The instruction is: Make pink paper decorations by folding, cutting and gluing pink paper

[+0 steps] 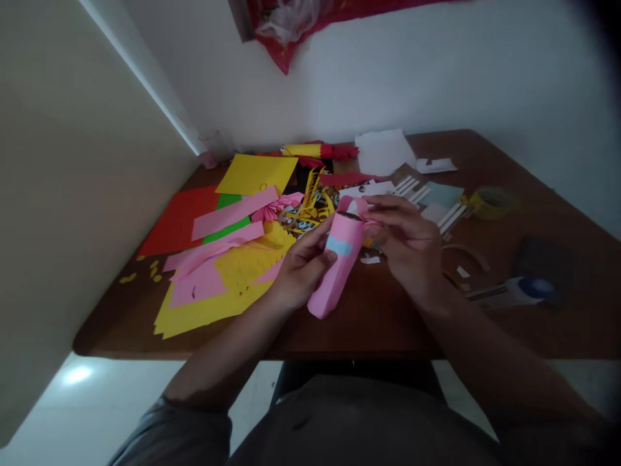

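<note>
A pink paper tube (338, 265) with a light blue band tilts above the front of the table, its dark-rimmed upper end facing away from me. My left hand (305, 262) is wrapped around the tube's left side, thumb near the blue band. At the upper end, my right hand (410, 239) pinches a pink paper flap (370, 221) that sticks out from the tube. Part of the flap is hidden behind the right fingers. Small white paper scraps (370, 259) lie on the table just past the tube.
On the brown table (383, 330), yellow sheets (194, 317), pink strips (233, 210) and a red sheet (179, 217) spread to the left. Curled cuttings (310, 213) lie behind the tube. A tape roll (488, 202) and a blue-topped glue bottle (531, 289) are on the right.
</note>
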{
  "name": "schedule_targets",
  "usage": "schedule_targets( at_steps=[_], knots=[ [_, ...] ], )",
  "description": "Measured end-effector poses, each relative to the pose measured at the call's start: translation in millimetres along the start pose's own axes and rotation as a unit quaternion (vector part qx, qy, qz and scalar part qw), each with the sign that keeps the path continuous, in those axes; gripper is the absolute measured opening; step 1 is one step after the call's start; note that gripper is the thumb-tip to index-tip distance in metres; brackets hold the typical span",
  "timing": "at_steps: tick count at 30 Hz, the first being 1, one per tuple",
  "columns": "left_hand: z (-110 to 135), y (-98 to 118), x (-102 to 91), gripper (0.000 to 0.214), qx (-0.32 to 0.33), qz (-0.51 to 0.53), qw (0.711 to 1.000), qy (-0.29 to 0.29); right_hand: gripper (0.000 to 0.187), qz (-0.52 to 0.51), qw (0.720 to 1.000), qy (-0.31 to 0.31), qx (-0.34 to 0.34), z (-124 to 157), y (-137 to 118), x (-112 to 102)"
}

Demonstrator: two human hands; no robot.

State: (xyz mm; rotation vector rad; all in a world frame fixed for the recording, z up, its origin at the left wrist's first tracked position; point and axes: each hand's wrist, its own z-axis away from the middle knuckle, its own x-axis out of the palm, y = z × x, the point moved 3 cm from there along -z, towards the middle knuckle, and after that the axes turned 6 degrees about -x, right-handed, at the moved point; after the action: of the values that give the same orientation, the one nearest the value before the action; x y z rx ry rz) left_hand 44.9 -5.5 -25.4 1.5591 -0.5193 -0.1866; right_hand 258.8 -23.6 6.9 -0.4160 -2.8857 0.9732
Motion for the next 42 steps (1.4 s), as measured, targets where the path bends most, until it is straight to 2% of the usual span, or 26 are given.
schedule_targets(
  at_steps=[9, 13, 16, 18, 19, 20, 22, 23, 25, 26, 28, 29, 31, 32, 34, 37, 39, 42],
  knots=[
    [0.7, 6.5, 4.5, 0.065, 0.006, -0.011, 1.0, -0.016, 0.014, -0.038, 0.999, 0.029, 0.024, -1.3, 1.4, 1.5],
    [0.9, 9.4, 4.2, 0.065, -0.019, -0.031, 0.999, -0.018, 0.012, -0.067, 0.994, 0.077, 0.039, -2.3, 9.0, 0.3],
    [-2.0, 19.4, -5.6, 0.075, -0.02, -0.07, 0.997, -0.01, 0.011, -0.121, 0.981, 0.121, 0.088, -2.2, 18.6, -2.4],
    [-5.8, 30.6, -21.3, 0.084, 0.005, -0.143, 0.989, 0.041, 0.012, -0.147, 0.972, 0.135, 0.126, -1.3, 25.1, -3.9],
    [-7.9, 36.5, -31.8, 0.087, 0.02, -0.2, 0.976, 0.086, 0.014, -0.152, 0.969, 0.138, 0.14, -0.8, 27.7, -4.4],
    [-10.0, 42.2, -43.4, 0.088, 0.035, -0.276, 0.95, 0.142, 0.014, -0.156, 0.966, 0.139, 0.15, -0.3, 30.0, -4.7],
    [-14.9, 48.3, -64.9, 0.087, 0.026, -0.435, 0.873, 0.217, 0.014, -0.171, 0.96, 0.142, 0.171, 0.9, 33.4, -4.5],
    [-17.8, 48.3, -74.0, 0.083, 0.011, -0.484, 0.844, 0.231, 0.014, -0.183, 0.955, 0.143, 0.183, 1.5, 34.5, -3.9],
    [-23.1, 44.0, -87.1, 0.073, -0.025, -0.517, 0.825, 0.228, 0.016, -0.204, 0.946, 0.147, 0.206, 2.8, 35.1, -2.1],
    [-24.9, 41.7, -90.0, 0.069, -0.033, -0.517, 0.825, 0.224, 0.019, -0.209, 0.943, 0.147, 0.216, 3.4, 34.6, -1.0],
    [-26.0, 40.0, -86.2, 0.058, -0.003, -0.495, 0.843, 0.211, 0.022, -0.204, 0.942, 0.133, 0.231, 4.6, 32.6, 1.5],
    [-25.3, 40.3, -79.6, 0.052, 0.027, -0.469, 0.861, 0.193, 0.023, -0.196, 0.944, 0.123, 0.236, 5.2, 31.2, 2.6],
    [-21.6, 40.3, -59.8, 0.04, 0.072, -0.373, 0.915, 0.132, 0.024, -0.178, 0.947, 0.098, 0.248, 6.5, 28.6, 5.0],
    [-18.9, 38.4, -48.5, 0.04, 0.066, -0.307, 0.945, 0.093, 0.025, -0.172, 0.947, 0.086, 0.256, 7.2, 27.5, 6.4],
    [-13.0, 28.2, -25.6, 0.052, -0.022, -0.179, 0.984, 0.006, 0.027, -0.172, 0.942, 0.07, 0.278, 8.8, 26.1, 9.4],
    [-3.5, 10.9, 0.8, 0.058, -0.137, -0.054, 0.986, -0.074, 0.03, -0.175, 0.936, 0.066, 0.3, 10.5, 24.2, 13.4],
    [-0.2, 4.1, 9.2, 0.057, -0.171, -0.019, 0.981, -0.086, 0.031, -0.172, 0.934, 0.061, 0.308, 11.5, 23.1, 15.4],
    [1.1, 5.2, 11.3, 0.055, -0.179, -0.046, 0.981, -0.063, 0.032, -0.172, 0.931, 0.048, 0.318, 13.6, 23.8, 17.2]
  ],
)
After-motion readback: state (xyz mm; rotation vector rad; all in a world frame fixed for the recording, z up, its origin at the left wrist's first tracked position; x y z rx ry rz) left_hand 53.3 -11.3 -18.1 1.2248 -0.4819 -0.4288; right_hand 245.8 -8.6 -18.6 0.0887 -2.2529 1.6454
